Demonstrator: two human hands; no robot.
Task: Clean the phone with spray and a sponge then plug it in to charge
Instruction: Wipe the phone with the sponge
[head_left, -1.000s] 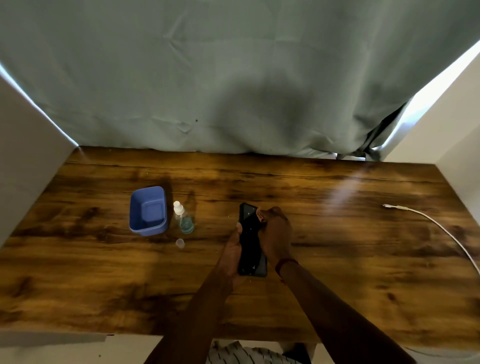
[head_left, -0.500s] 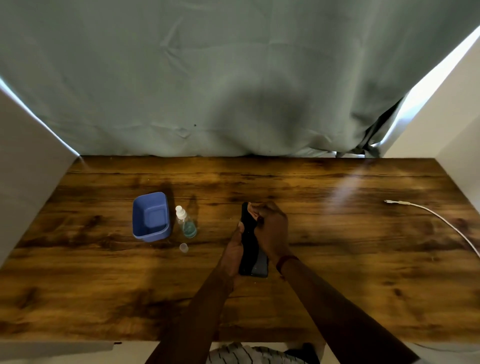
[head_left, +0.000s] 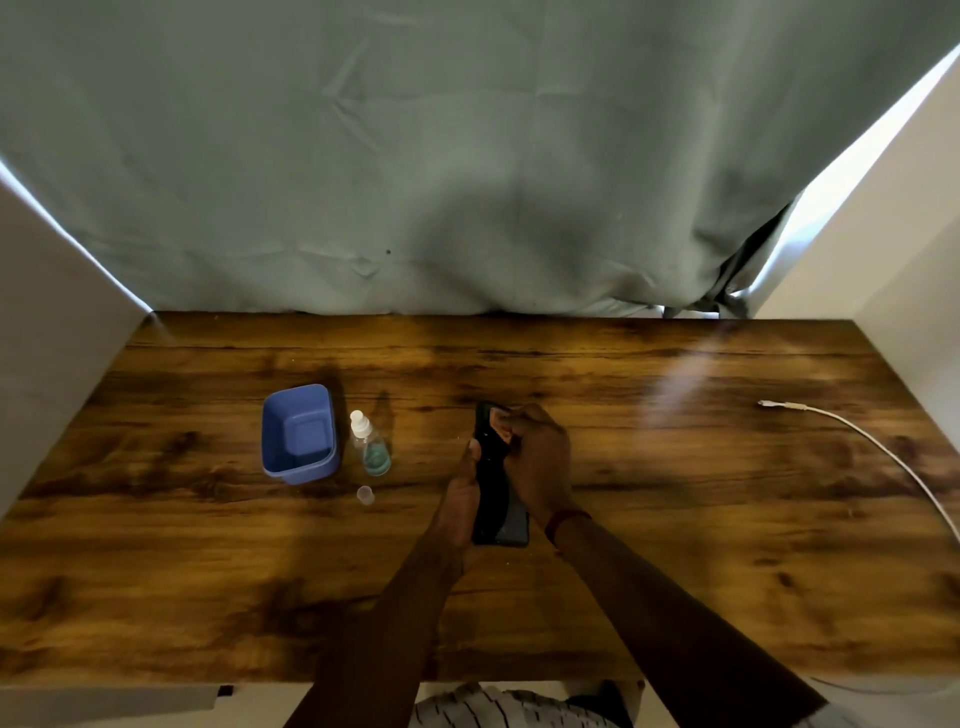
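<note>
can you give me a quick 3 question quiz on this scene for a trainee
1. True or false: the cable is plugged into the phone.
2. Which sits nearest the bottle? A) blue tub B) cable C) curtain
3. Fill in: the loose cap lies on the ____.

Key: 1 false, its end lies free on the table. 2 A. 3 table.

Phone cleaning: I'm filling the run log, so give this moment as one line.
phase: wiping | left hand: holds phone | right hand: rubs sponge on it | cable: unplugged, on table
</note>
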